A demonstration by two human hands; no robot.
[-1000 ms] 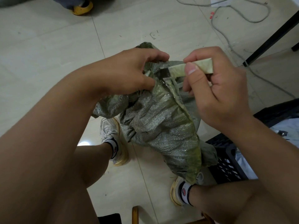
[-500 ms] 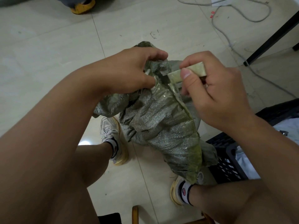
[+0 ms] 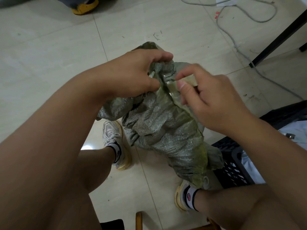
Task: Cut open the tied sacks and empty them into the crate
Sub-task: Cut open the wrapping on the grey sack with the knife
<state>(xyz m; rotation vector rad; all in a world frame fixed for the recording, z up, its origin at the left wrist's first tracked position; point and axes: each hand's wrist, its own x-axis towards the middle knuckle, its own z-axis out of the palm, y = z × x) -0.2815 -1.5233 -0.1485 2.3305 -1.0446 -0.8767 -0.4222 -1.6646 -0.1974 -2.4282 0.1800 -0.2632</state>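
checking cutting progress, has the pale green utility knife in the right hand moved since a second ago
Yes. The pale green utility knife moved left and down, away from the black table leg, into the sack's bunched neck.

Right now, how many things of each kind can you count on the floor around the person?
Green woven sack: 1
Black crate: 1
Pale cutter: 1
White sneakers: 2
Yellow shoe: 1
Grey cable: 1
Total: 7

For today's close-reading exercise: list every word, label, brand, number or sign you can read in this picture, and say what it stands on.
No text can be read anywhere.
Left sock: a small round red emblem, too blurred to read.
Right sock: the same kind of emblem, too blurred to read.
Green woven sack, black crate, pale cutter handle: no print visible.
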